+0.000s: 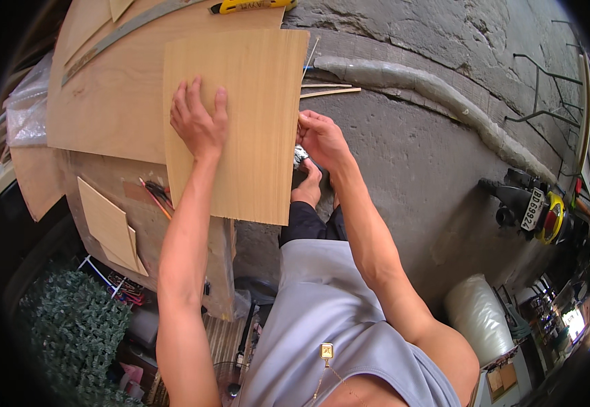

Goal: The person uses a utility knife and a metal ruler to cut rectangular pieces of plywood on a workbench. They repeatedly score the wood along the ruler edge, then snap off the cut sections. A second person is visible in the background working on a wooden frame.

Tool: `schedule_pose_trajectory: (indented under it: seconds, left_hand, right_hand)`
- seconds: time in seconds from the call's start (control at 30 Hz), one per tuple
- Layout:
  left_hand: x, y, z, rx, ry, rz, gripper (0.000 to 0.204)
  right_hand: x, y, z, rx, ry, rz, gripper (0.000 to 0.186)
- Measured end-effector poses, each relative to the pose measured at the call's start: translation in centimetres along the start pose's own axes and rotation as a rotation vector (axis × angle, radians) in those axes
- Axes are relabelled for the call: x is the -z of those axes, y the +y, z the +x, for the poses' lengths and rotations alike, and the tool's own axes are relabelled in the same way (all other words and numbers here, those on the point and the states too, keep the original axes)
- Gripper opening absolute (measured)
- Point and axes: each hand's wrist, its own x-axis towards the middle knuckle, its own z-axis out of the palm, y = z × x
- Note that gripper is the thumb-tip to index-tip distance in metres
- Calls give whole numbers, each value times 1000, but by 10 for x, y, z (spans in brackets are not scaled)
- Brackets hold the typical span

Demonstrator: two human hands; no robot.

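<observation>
Plywood, thin and light, the pale sheet point(241, 122) overhangs the workbench point(105, 108) under your flat, open left hand point(200, 122), while your right hand point(322, 139) pinches its right edge, where it may flex and splinter.

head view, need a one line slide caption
Left hand presses a thin plywood sheet flat while right hand works its edge.

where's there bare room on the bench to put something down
Free: the big plywood board between the long metal ruler and the left hand. Also a bare strip of bench above the small offcuts. Crowded: the veneer sheet under the left hand, its right edge at the right hand, and the pencils.
</observation>
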Motion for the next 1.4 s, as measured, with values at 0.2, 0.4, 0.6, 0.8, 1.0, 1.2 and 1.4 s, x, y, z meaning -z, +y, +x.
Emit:
schedule_pose_trajectory:
  seconds: [0.2,0.4,0.6,0.8,1.0,1.2,1.4]
  left_hand:
    - [2,-1,-1,1,-7,0,53]
    - [1,0,0,-8,2,1,53]
    - [3,1,0,-4,2,-5,52]
    - [3,1,0,1,-13,-8,53]
    - [4,3,-1,17,-28,-12,54]
    - [3,0,-2,16,-15,-15,53]
    - [2,1,-2,2,-1,4,53]
  right_hand:
    - [-6,-32,14,114,484,-586,34]
    - [-32,-74,65,335,200,-379,26]
    - [-37,-65,81,333,209,-203,22]
    - [-26,-54,93,384,90,-31,22]
    - [1,-71,86,340,590,-392,21]
    - [-33,-93,78,696,865,-1199,24]
    - [-113,-127,150,1509,237,-1872,20]
